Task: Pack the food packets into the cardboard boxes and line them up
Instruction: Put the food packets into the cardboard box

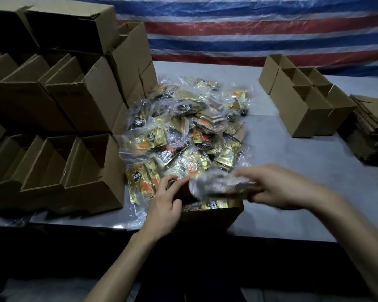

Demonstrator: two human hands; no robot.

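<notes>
Nearest me, left hand [166, 203] grips the rim of the small open brown cardboard box [214, 219] at the pale tabletop [292, 153] edge | right hand [279, 188] holds a blurred clear-wrapped packet [218, 184] above it | gold-and-orange packet heap [183, 131] behind | red-white-blue striped tarp [249, 29] backs the room

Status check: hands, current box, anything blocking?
Left hand holds rim of open brown cardboard box. Right hand grips clear-wrapped packet bundle above it. Gold packets already inside. No obstruction seen.
</notes>
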